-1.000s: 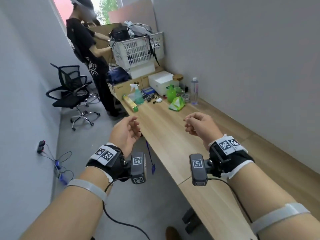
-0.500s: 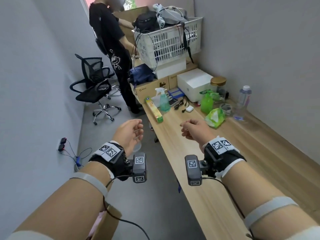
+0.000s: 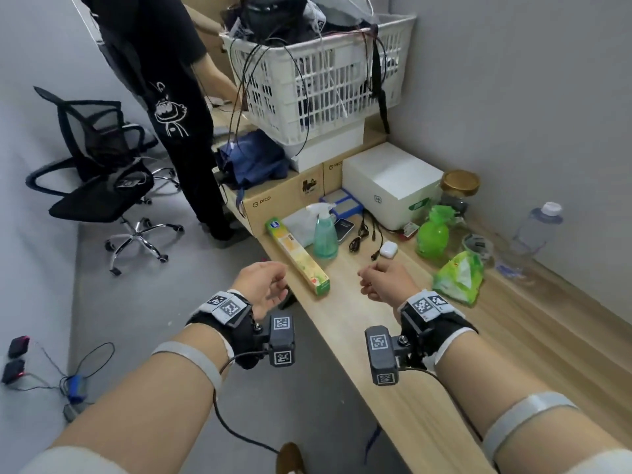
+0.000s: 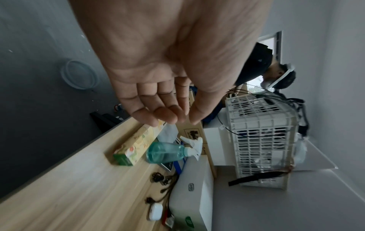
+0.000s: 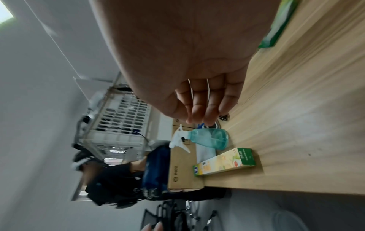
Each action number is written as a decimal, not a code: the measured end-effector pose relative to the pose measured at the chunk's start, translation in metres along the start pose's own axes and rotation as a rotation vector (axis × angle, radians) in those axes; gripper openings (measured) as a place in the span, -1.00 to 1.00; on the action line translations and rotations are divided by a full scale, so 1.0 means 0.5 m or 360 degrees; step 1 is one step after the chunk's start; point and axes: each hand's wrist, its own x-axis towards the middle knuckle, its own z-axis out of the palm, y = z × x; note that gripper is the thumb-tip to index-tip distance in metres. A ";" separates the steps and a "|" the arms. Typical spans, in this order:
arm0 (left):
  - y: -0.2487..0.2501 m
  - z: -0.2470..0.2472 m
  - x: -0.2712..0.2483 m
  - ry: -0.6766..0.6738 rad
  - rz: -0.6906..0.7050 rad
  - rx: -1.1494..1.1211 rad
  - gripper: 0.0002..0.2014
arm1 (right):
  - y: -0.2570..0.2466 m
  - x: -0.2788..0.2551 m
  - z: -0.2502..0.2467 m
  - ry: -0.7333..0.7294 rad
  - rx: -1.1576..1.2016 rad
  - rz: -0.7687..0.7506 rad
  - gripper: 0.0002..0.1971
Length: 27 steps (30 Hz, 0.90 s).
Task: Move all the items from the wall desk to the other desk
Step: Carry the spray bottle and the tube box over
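Note:
The wooden wall desk (image 3: 386,350) runs along the grey wall. On it lie a long yellow-green box (image 3: 298,258), a teal spray bottle (image 3: 325,234), a white earbud case (image 3: 389,249), a green bottle (image 3: 432,234), a green packet (image 3: 460,273) and a clear water bottle (image 3: 537,234). My left hand (image 3: 278,285) hovers off the desk's edge near the long box, fingers loosely curled and empty (image 4: 183,120). Over the desk, my right hand (image 3: 364,283) hangs just short of the earbud case, loosely curled and holding nothing (image 5: 197,118).
Behind the items stand a white box (image 3: 390,186), a gold-lidded jar (image 3: 459,186), cardboard boxes (image 3: 273,203) and a white basket (image 3: 321,80) full of cables. A person in black (image 3: 164,97) stands at the desk's far end beside an office chair (image 3: 102,172). Cables (image 3: 75,384) lie on the floor.
I have walked along the desk toward the items, which now sit just beyond my hands. Both hands stay raised, loosely curled and empty.

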 end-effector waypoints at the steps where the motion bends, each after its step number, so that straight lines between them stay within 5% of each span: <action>1: 0.010 -0.015 0.041 0.0007 -0.0043 0.0022 -0.94 | -0.003 0.028 0.020 0.0009 -0.0045 0.0031 -0.86; 5: 0.029 -0.039 0.180 0.0049 -0.0215 0.0068 -0.93 | -0.009 0.120 0.070 0.0051 -0.0170 0.0173 -0.97; 11: 0.021 0.003 0.345 -0.0022 -0.0409 0.0172 -0.87 | -0.006 0.260 0.112 0.0092 -0.0294 0.0349 -0.68; 17: 0.027 0.057 0.466 0.0047 -0.0460 0.0584 -0.53 | -0.004 0.422 0.154 -0.0032 -0.0657 0.0189 -0.32; 21: 0.025 0.091 0.518 0.0178 -0.0425 0.0868 -0.60 | 0.012 0.507 0.178 -0.0004 -0.0680 0.0029 -0.15; 25: -0.003 0.117 0.563 0.0159 -0.0398 0.1047 -0.34 | 0.031 0.548 0.194 -0.0086 -0.0624 0.0002 -0.19; 27: -0.003 0.122 0.564 0.0112 -0.0418 0.1096 -0.42 | 0.040 0.552 0.196 -0.0097 -0.0610 0.0005 -0.27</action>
